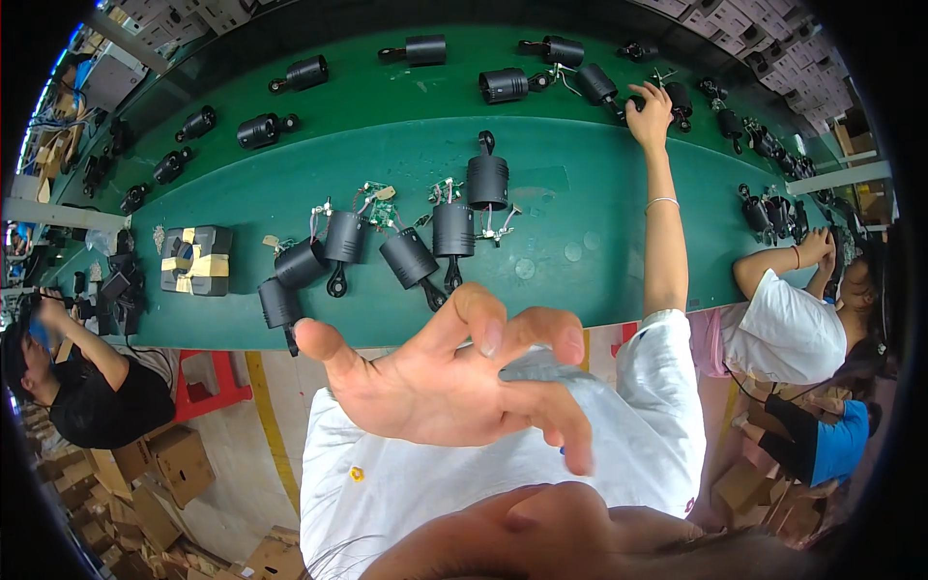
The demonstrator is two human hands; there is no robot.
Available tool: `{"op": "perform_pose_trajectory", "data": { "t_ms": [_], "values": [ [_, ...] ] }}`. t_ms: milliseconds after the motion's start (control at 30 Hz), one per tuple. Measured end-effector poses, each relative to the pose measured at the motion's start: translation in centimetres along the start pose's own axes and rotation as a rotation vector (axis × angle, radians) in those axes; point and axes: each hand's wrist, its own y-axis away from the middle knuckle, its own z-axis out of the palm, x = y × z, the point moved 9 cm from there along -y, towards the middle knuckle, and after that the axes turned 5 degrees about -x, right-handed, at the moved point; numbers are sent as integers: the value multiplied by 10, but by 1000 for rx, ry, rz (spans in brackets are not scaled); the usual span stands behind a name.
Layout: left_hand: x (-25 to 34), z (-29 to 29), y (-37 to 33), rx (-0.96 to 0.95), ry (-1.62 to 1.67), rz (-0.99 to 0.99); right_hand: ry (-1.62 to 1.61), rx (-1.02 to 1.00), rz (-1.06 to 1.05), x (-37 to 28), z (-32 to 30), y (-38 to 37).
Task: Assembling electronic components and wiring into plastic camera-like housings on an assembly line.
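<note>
My left hand [454, 377] is raised close to the camera in front of my white shirt, palm showing, fingers spread and bent, holding nothing. My right hand [652, 114] reaches far out to the dark green belt [367, 85]. Its thumb and fingers curl round the ring end of a black cylindrical housing [596, 84]; the grip is partly hidden. On the near green table, several more housings lie in a group, among them a tilted one [409, 258]. Small green circuit boards [385, 193] hang from their wires. One housing [487, 182] stands apart with its ring pointing away.
A black block bound with yellowish tape [196, 261] sits at the table's left. More housings lie along the belt, including one [422, 49] at the far side. A co-worker in white [788, 324] works at right, another in black [97, 377] at left. Cardboard boxes [181, 464] stand on the floor.
</note>
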Motion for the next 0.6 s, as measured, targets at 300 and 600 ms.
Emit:
{"op": "perform_pose_trajectory", "data": {
  "t_ms": [300, 600],
  "values": [
    [-7, -3, 4, -11, -108, -47, 241, -105, -135, -49, 0, 18],
    [-6, -4, 1, 19, -98, -6, 57, 66, -168, -63, -36, 39]
  ]
}}
